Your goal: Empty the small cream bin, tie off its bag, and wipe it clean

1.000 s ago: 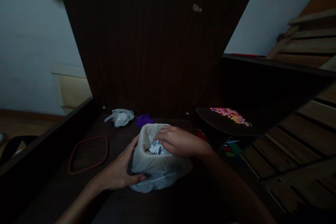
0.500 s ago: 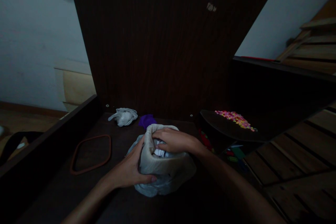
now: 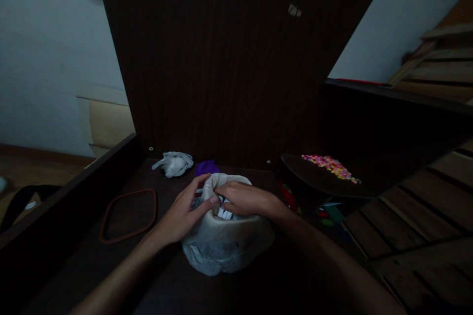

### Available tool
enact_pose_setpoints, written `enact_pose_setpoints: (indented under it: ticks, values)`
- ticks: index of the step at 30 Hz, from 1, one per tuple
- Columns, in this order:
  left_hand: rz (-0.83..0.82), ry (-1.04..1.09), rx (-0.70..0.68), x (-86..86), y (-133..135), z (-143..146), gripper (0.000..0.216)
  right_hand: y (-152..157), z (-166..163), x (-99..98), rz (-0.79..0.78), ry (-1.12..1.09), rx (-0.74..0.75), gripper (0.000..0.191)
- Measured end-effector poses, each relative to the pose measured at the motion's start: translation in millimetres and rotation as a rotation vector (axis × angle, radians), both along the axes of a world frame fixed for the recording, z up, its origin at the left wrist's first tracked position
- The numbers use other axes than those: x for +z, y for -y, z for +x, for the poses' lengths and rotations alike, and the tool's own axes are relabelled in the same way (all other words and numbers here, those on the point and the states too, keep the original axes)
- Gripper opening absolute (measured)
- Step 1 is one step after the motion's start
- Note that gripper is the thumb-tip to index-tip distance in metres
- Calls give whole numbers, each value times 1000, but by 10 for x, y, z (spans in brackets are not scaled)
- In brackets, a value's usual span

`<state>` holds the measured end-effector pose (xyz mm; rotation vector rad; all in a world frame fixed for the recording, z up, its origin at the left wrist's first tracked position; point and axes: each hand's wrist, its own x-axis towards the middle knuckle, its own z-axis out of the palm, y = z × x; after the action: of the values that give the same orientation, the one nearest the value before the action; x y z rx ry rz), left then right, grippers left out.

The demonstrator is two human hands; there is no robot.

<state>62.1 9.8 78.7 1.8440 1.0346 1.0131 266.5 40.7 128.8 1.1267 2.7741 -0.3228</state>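
Note:
A small bin lined with a whitish plastic bag [image 3: 229, 241] stands on the dark wooden surface, the bag folded over its rim. My left hand [image 3: 185, 209] grips the left side of the rim, thumb on top and fingers along the outer side. Reaching over the opening from the right, my right hand [image 3: 246, 199] has its fingers inside the mouth, thumb apart from them; the fingertips are partly hidden against the inner wall. White crumpled material [image 3: 223, 213], perhaps paper, shows inside beneath my right hand.
A brown rounded frame [image 3: 129, 215] lies left of the bin. Behind are a crumpled plastic bag [image 3: 173, 164] and a purple piece [image 3: 207, 168]. Colourful small pieces [image 3: 330, 166] cover part of a corner shelf at right. A dark panel [image 3: 229, 69] rises behind; a low side board [image 3: 74, 192] borders the left.
My left hand has shifted up from the bin's side to its rim, the thumb now on the upper edge. My right hand stays inside the mouth, almost unmoved.

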Motion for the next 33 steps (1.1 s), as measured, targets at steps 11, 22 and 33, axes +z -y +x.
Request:
enact_pose_setpoints:
  ticks: [11, 22, 33]
  values:
    - [27, -101, 39, 7, 8, 46, 61, 7, -18, 20, -20, -156, 20, 27]
    - [52, -112, 24, 33, 22, 54, 60, -32, -312, -99, -39, 317, 105, 33]
    - [56, -107, 3, 13, 15, 58, 58, 14, -305, 182, -118, 287, 98, 29]
